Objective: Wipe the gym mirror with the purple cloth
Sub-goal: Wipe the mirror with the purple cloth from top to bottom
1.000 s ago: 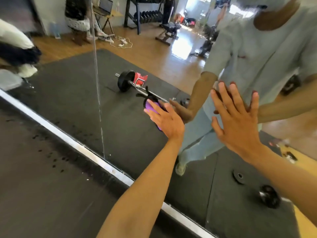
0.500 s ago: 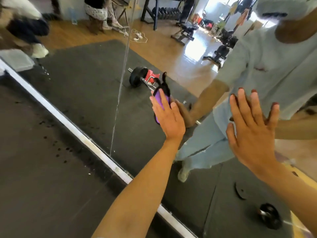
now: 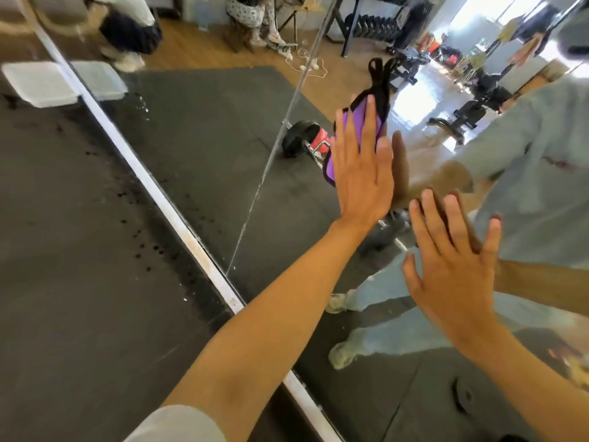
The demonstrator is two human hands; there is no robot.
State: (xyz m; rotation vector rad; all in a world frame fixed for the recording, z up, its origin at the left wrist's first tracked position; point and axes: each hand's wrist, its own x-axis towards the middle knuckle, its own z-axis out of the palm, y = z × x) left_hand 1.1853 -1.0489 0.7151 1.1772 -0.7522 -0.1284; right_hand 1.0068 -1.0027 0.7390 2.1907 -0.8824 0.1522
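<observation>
Here the left hand [image 3: 358,173] lies flat against the gym mirror [image 3: 204,145], fingers straight and together, pressing the purple cloth [image 3: 353,122] onto the glass. The cloth sits under the fingers and palm, its purple face showing between them and at the lower left edge of the hand, with a black border around it. A black strap or loop [image 3: 377,71] of the cloth sticks up above the fingertips. The cloth is on the mirror pane to the right of the vertical seam [image 3: 274,148] between two panes, well above the mirror's pale bottom frame [image 3: 165,202].

The right hand [image 3: 452,269] is lower and to the right, also open, fingers spread and straight, palm facing the glass; its reflection meets it at the fingertips, so it appears to rest on the mirror. It holds nothing and is apart from the cloth.

The dark rubber floor mat [image 3: 70,250] runs up to the bottom frame, speckled with dark drops near the frame. A white flat pad [image 3: 38,82] lies on the floor by the frame at upper left.

In the reflection there is a barbell with a black plate [image 3: 299,138] and a red collar on the mat, a dumbbell rack [image 3: 369,23] at the back, wooden flooring, and the person's light blue clothes and pale shoes.
</observation>
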